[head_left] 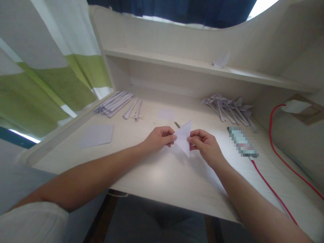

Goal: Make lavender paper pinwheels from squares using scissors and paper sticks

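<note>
The fingers of the left hand are curling closed and pinching the left edge of a folded white paper triangle, while the fingers of the right hand are closing on its right edge, thumb on top. The paper is being held just above the desk, roughly at the middle of the surface, between the two hands, so neither hand is nearer; both are touching it. Its long axis is running from a far point, tilted slightly right, down to a near point aimed toward the person, and the flat face is turning toward the camera. Just behind the paper, a small dark metal tip, perhaps scissors, is peeking out on the desk; too little is showing to be sure. Farther out, a small paper square is lying flat behind the hands, and a larger grey sheet is lying well apart to the left. A bundle of folded paper strips is sitting at the far left, and a heap of folded paper pieces at the far right. A blurred oblong object is lying near the right hand, with a red cable trailing off it toward the near right edge. The near desk in front of the hands is lying bare, leaving room to lower the paper.
</note>
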### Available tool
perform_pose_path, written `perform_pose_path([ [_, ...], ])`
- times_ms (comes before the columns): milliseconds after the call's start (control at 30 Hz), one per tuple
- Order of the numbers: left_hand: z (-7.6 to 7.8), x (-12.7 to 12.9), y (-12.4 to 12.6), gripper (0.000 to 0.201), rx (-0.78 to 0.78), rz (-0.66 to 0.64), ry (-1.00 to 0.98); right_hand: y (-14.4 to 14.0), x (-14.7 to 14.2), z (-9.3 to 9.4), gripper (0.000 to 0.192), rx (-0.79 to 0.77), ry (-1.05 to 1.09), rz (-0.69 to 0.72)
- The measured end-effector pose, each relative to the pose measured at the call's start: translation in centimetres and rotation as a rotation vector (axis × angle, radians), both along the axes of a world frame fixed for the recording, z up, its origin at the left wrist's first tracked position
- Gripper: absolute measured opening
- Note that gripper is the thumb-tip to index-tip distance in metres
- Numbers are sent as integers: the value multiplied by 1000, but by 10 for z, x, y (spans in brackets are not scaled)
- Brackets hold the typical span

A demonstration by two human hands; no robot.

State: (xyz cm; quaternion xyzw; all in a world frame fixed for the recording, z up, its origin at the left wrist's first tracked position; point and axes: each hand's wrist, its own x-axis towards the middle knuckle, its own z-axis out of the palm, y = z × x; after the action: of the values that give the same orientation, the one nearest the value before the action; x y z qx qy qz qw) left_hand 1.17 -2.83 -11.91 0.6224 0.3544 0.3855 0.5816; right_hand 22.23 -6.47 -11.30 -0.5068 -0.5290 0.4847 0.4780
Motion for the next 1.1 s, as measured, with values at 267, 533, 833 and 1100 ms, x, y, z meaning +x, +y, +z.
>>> perform_pose_path([
  [267,1,-1,1,16,50,39,20,-1,2,5,23,-15,-40,51],
  [533,-8,8,6,13,98,97,60,6,-3,-4,27,-14,-78,-6],
  [833,72,-8,0,14,308,170,-38,-1,-11,72,42,212,32,3],
  [1100,199,-30,-52,12,737,149,-49,-31,-40,169,21,537,41,98],
])
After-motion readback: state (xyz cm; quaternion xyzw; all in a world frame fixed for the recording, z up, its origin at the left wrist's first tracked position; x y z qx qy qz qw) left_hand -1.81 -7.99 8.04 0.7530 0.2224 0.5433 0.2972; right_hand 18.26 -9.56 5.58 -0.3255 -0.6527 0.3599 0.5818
